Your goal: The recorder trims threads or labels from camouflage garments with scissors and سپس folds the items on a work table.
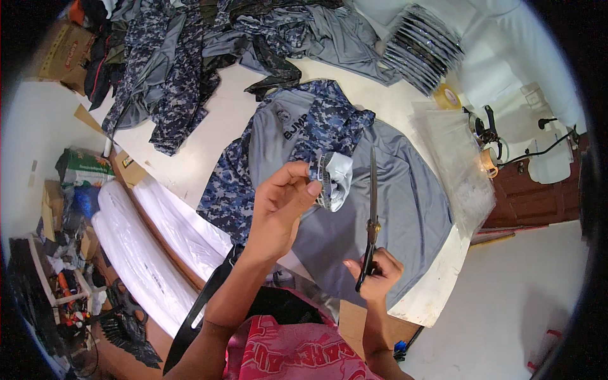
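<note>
The small, loosely coiled strip of pale, shiny ribbon with a dark-marked edge [341, 180] is held up above the grey shirt with blue digital-camouflage panels [399, 209], which lies spread on the white bench [177, 180]. The person's left hand [278, 206] is the nearer one: its thumb and fingers pinch the coil's left edge, so the coil's bulk lies to the right of those fingertips. The fingers of the right hand [381, 275] are wrapped around the handles of the long, black-handled metal scissors [372, 215], lower and further right. The scissors' long axis runs away from the person, tips pointing away, and the blades, seemingly together, stand just right of the coil with a visible gap between. How far above the cloth each one hangs, I cannot tell.
</note>
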`<action>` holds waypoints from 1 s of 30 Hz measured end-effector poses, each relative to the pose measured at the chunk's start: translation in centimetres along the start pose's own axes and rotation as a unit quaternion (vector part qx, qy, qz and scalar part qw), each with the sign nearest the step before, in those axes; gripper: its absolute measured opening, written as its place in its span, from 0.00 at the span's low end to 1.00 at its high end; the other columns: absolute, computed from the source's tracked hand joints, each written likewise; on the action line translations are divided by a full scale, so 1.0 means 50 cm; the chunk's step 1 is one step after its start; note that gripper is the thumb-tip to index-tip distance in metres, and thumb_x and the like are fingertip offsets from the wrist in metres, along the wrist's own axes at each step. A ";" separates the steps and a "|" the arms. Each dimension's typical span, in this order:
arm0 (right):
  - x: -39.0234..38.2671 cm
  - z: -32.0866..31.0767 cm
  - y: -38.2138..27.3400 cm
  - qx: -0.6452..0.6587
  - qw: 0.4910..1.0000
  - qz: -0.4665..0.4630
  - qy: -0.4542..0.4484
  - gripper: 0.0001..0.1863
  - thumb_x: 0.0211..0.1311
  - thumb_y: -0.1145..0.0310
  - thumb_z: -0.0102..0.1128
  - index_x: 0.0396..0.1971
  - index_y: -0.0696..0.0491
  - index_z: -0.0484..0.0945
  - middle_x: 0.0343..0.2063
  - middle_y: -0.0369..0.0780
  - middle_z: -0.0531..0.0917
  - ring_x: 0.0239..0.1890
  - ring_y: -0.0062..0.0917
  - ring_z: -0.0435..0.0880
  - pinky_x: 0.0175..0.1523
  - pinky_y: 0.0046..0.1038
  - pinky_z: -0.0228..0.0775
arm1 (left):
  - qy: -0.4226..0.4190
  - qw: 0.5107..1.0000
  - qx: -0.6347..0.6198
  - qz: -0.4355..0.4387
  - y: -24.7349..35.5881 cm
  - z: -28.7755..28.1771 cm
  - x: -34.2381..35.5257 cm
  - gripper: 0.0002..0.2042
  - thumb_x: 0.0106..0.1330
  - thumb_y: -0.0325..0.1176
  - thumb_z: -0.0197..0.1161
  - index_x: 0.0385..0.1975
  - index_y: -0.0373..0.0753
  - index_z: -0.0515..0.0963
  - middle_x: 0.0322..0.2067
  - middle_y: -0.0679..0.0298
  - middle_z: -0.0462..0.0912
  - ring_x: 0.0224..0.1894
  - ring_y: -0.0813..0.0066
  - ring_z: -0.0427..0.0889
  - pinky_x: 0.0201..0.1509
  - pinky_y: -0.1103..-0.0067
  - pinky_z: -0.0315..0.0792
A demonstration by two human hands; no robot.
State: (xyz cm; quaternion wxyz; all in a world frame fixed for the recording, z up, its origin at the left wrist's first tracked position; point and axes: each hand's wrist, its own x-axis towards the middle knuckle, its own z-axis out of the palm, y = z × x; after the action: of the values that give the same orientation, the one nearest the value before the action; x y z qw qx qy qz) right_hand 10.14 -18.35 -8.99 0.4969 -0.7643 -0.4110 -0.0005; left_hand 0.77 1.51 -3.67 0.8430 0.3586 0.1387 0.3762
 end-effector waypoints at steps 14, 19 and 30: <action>-0.026 0.033 0.013 0.237 0.965 0.108 -0.034 0.18 0.37 0.68 0.83 0.18 0.55 0.77 0.15 0.31 0.74 0.16 0.10 0.65 0.21 0.17 0.53 | -0.005 1.000 -0.019 0.016 -0.031 -0.021 -0.008 0.05 0.63 0.20 0.63 0.34 0.35 0.74 0.31 0.72 0.75 0.33 0.89 0.70 0.37 0.90 0.63; -0.053 0.023 0.030 0.206 0.970 0.111 -0.065 0.19 0.39 0.64 0.81 0.19 0.56 0.76 0.17 0.33 0.76 0.18 0.13 0.71 0.22 0.18 0.57 | 0.046 0.998 -0.040 0.007 -0.025 -0.001 -0.006 0.07 0.63 0.16 0.60 0.38 0.32 0.75 0.38 0.67 0.79 0.40 0.85 0.76 0.45 0.88 0.69; -0.024 0.013 0.023 0.268 0.958 0.077 -0.070 0.19 0.35 0.67 0.82 0.20 0.57 0.75 0.16 0.33 0.74 0.16 0.13 0.67 0.21 0.18 0.54 | -0.040 0.983 -0.165 -0.066 -0.068 -0.005 0.022 0.16 0.65 0.17 0.56 0.52 0.34 0.75 0.46 0.58 0.82 0.47 0.75 0.80 0.52 0.79 0.73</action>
State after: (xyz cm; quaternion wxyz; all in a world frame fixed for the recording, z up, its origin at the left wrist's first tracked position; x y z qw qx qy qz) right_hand 9.79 -18.81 -10.69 0.6521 -0.6303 -0.3699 0.2017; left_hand 3.20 0.87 -6.24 0.9184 0.2194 0.0643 0.3229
